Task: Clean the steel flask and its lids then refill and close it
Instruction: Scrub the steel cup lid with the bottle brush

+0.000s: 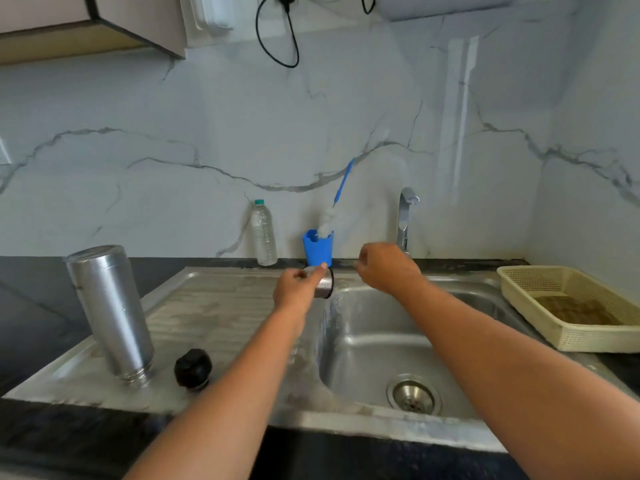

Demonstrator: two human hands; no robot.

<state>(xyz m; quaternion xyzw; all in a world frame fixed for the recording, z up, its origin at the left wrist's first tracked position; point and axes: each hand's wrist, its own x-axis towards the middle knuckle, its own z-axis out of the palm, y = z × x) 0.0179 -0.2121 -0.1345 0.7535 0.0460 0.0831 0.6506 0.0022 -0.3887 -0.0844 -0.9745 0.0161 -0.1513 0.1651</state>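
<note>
Gripping steel lid (pixel 324 285) in left hand (pixel 297 287) over back edge of sink (pixel 367 344); right hand (pixel 385 269) there too, fingers curled, hold unclear.

Bright, even daylight; soft overall focus, wide-angle bending at edges, faint wall glare.

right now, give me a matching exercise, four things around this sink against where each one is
Things:
1. steel flask
2. black lid
3. steel cup lid
4. bottle brush

Places:
a. standing in the blue holder by the wall
b. gripped in the left hand at the basin's edge
c. mouth down at the left of the drainboard
d. on the drainboard, just right of the flask

Pairs: 1-c, 2-d, 3-b, 4-a
</note>
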